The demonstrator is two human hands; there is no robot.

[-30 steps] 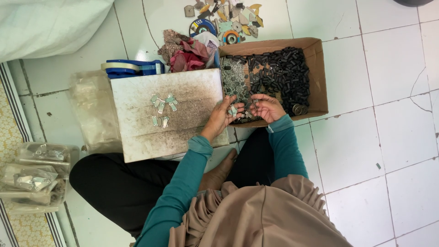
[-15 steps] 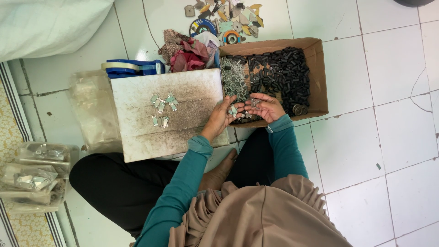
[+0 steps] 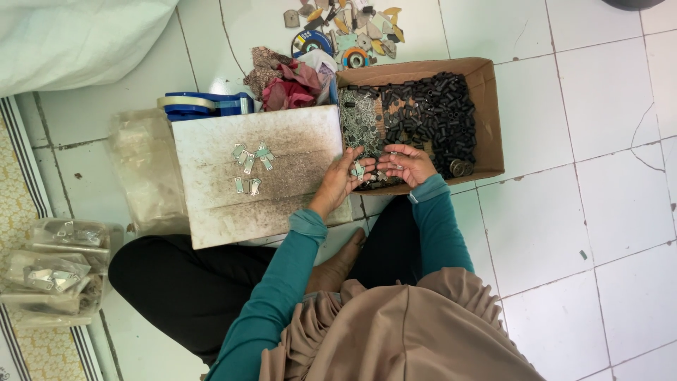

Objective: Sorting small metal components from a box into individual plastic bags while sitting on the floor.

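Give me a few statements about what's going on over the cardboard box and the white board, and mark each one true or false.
1. Both hands, left hand and right hand, meet at the cardboard box's near edge. True.
2. The box holds red cloth. False: it holds black cylindrical pieces and silvery metal bits.
3. Small metal pieces lie on the white board. True.
4. The blue tape dispenser sits inside the box. False: it is on the floor beyond the board.
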